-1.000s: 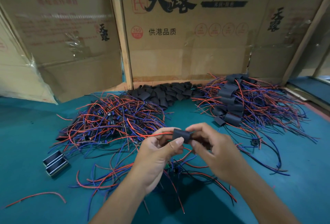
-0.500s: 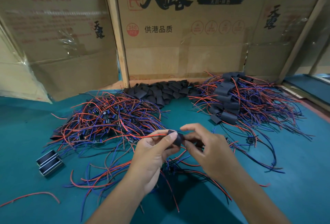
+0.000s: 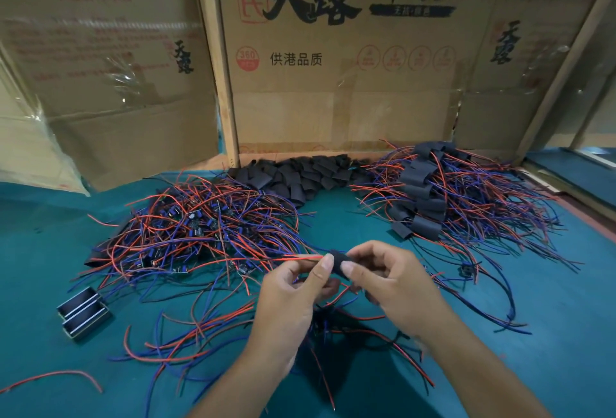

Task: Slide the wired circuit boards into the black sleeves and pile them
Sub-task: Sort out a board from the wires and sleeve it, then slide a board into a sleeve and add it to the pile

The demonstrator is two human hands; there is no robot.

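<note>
Sleeve in hand: I see one black sleeve (image 3: 337,262) held up between both hands, above the green table (image 3: 566,334) and near its middle; that is where the task's thing sits right now.
Left hand: my left hand (image 3: 293,297) pinches the sleeve's left end with thumb and fingers curled in, a narrow grip, right where a red wire (image 3: 293,257) leaves it, which I judge steadies the mouth of the tube.
Right hand: my right hand (image 3: 390,281) pinches the right end the same way, thumb on the front face, so the soft tube is braced at both ends.
Board: I cannot tell how far it sits inside (the fingers and the sleeve hide it), but the wires trailing down below the hands suggest it is at least partly in.
Unsleeved boards (image 3: 196,234): a tangle of red and blue wires lies left of the hands, within easy reach of the left hand for the next pick.
Empty sleeves (image 3: 300,177): heaped at the back centre, against the cardboard wall (image 3: 350,101).
Finished pile (image 3: 430,197): sleeved units lie stacked at the right rear, wires fanned outward, so I judge this one goes there.
Stray items: two small open black boxes (image 3: 85,316) sit near the left edge, apart from the work.
</note>
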